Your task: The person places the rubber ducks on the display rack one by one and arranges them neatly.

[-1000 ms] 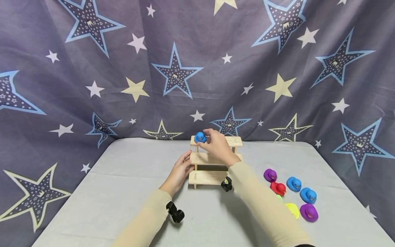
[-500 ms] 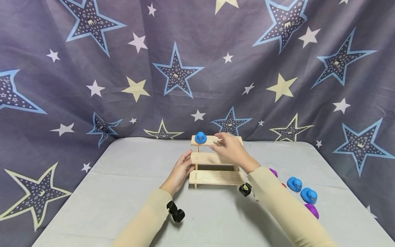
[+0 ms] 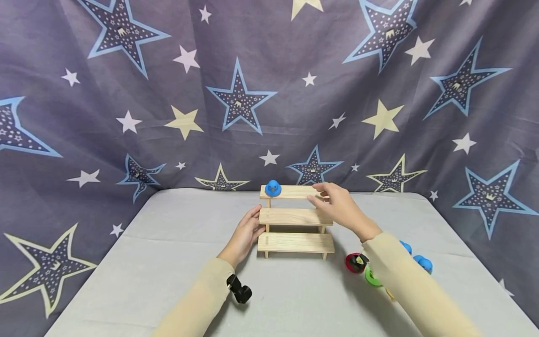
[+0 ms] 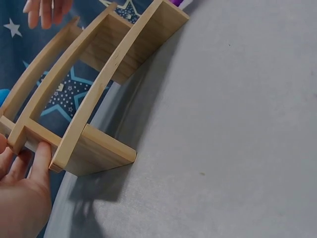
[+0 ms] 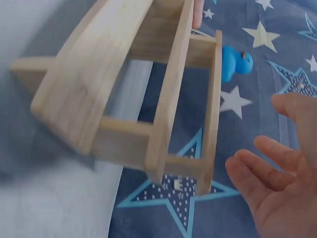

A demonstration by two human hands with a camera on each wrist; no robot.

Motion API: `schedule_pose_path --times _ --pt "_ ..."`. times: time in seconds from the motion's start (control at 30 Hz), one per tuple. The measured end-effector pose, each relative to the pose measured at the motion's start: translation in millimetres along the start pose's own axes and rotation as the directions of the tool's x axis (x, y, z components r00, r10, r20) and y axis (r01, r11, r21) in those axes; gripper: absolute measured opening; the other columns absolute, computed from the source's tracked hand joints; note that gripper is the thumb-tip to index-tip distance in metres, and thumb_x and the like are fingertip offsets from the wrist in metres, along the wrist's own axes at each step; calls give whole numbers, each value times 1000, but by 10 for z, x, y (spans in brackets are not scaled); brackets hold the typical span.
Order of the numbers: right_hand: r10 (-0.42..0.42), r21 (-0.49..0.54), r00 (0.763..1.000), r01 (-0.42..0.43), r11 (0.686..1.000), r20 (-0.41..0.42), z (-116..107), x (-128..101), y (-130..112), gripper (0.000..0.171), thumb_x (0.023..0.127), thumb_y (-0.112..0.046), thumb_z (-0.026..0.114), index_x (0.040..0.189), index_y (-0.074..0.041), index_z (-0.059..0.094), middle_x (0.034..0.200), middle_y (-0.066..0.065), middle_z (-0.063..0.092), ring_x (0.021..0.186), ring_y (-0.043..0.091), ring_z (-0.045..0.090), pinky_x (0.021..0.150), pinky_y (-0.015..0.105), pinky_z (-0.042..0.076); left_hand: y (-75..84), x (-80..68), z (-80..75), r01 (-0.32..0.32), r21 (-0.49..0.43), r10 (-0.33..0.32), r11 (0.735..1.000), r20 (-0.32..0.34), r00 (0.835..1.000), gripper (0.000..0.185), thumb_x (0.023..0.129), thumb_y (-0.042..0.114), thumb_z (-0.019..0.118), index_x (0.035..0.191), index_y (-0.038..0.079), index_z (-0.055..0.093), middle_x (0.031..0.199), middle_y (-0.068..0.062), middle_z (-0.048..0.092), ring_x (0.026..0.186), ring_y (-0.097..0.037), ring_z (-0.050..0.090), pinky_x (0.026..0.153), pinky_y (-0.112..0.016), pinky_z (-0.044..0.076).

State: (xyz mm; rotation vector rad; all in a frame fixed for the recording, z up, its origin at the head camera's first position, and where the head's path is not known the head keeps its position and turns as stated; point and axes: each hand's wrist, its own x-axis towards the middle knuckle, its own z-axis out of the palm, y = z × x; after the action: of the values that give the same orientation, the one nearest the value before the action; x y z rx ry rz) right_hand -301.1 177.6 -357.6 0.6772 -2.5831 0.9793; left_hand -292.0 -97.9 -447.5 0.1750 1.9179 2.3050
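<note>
A three-tier wooden display rack (image 3: 296, 216) stands on the table, and a blue rubber duck (image 3: 273, 188) sits at the left end of its top shelf. My left hand (image 3: 244, 234) rests against the rack's left side; in the left wrist view its fingers (image 4: 41, 161) touch the side frame beneath the shelves. By the right end of the top shelf is my right hand (image 3: 341, 206), fingers spread, holding nothing. The right wrist view shows a gap between those fingers (image 5: 247, 173) and the rack, with the duck (image 5: 235, 63) beyond.
On the right, partly hidden by the right sleeve (image 3: 404, 276), lie a red duck (image 3: 349, 263), a green one (image 3: 372, 277), a bit of yellow (image 3: 390, 294) and blue ducks (image 3: 423, 263). Behind the table (image 3: 177, 262) hangs a star-patterned cloth (image 3: 160, 93).
My right hand has let go of the blue duck, leaving it on the top shelf, and has drawn away to the right. My left hand stays at the rack's side.
</note>
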Motion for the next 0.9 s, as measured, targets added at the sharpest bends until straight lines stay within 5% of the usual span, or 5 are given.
schedule_pose_path --times 0.9 --pt "95 -49 979 -88 995 178 -494 -549 681 41 96 -23 67 124 7 64 120 23 65 106 41 64 92 54 56 -3 3 -15 -13 11 13 1000 12 1000 60 99 4 34 158 4 24 161 -20 25 144 -37 33 118 -44 33"
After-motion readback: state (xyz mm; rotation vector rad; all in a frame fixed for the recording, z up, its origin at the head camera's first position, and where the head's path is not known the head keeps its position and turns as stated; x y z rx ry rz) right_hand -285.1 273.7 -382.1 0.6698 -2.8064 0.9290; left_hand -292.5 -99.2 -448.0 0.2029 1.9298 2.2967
